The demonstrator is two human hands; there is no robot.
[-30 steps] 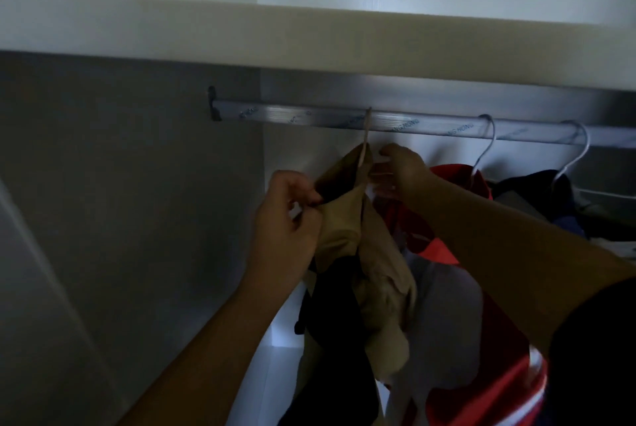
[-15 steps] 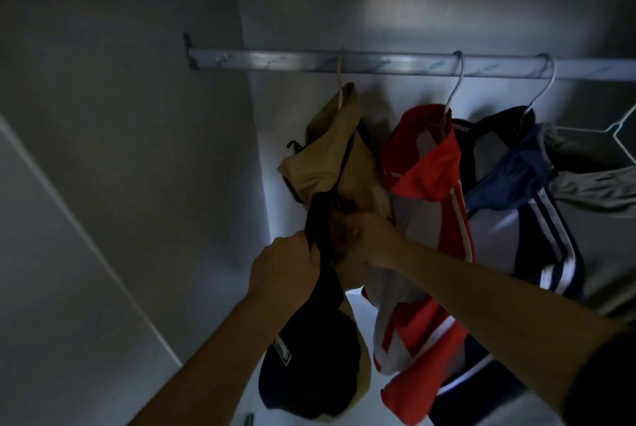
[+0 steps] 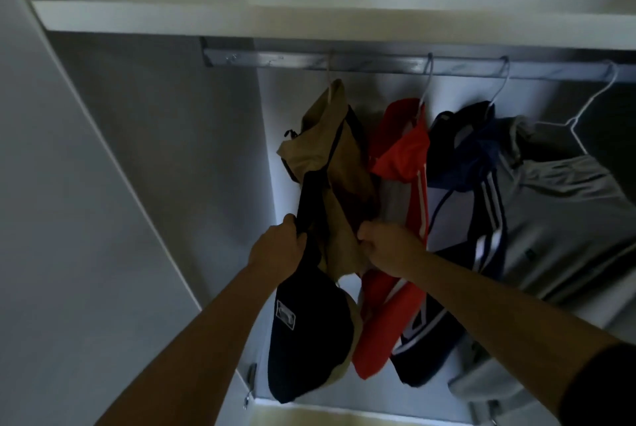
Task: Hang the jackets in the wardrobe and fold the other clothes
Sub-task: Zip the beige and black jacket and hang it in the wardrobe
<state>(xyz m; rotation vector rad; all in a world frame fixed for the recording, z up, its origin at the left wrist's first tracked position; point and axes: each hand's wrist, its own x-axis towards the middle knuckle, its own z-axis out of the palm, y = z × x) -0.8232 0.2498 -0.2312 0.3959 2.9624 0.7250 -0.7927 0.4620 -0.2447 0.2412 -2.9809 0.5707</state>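
Fingers (image 3: 369, 237) of left hand (image 3: 278, 250) and right hand (image 3: 390, 246) grip the tan jacket (image 3: 318, 150) — leftmost of four on the rail (image 3: 378, 64), already hung — folding likely remains.

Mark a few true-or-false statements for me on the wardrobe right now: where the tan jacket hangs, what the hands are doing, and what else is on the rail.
1. The tan jacket hangs on the rail. True.
2. The left hand and the right hand both grip the tan jacket. True.
3. The tan jacket is the rightmost garment on the rail. False: it is the leftmost, and the grey garment is rightmost.
4. The red jacket hangs between the tan jacket and the navy jacket. True.
5. Only two hangers are on the rail. False: four hanger hooks show on it.
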